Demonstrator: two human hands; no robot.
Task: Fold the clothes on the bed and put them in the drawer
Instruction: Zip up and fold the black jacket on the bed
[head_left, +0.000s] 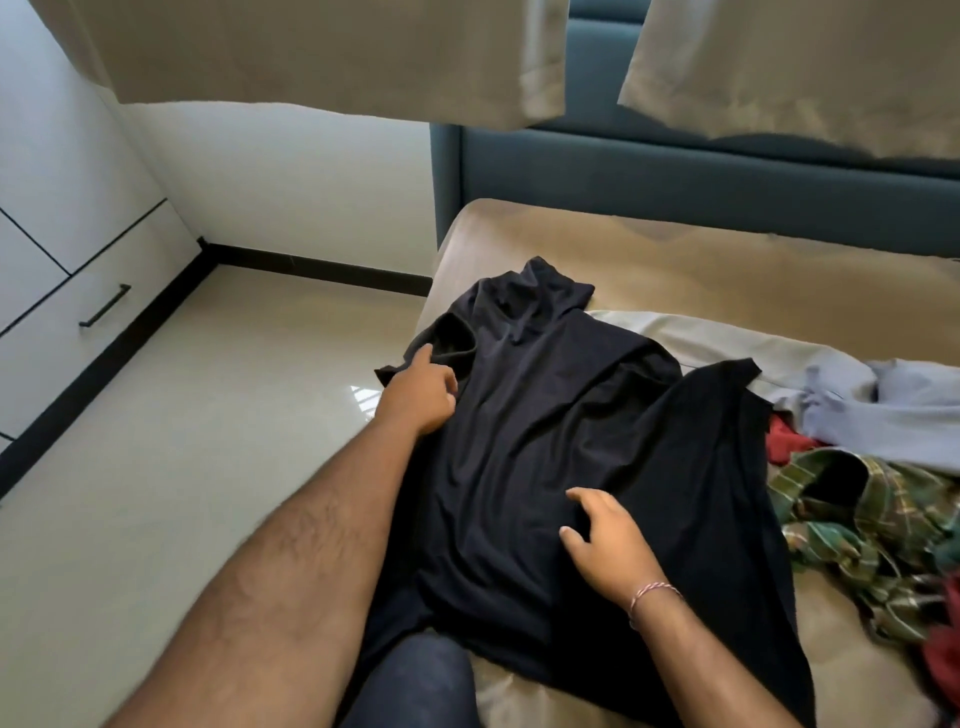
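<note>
White drawer fronts (78, 291) with a dark bar handle (105, 305) line the room's left wall, and glossy floor tile (208, 415) lies open between them and the bed (675, 260), so the walk to the drawer looks unobstructed. On the bed's near left corner a black shirt (545, 441) is spread flat, its left sleeve (447, 345) reaching the bed's left edge and its hem draping over the near edge. The left hand (418, 397) rests by that sleeve, index finger out, other fingers loosely curled, holding nothing that shows. The right hand (602, 540) lies relaxed on the shirt's middle, fingers pressing the cloth, not gripping.

Risk, as I judge it: the shirt sits so close to the left edge that a tug on the sleeve could slide it onto the floor, especially if the right hand lifts. Toward the right side, a pale blue garment (883, 405) and a plaid shirt (857, 519) crowd close, touching or nearly touching the black cloth; a fold swung that way could snag them. Bare bed remains toward the headboard (675, 182).
</note>
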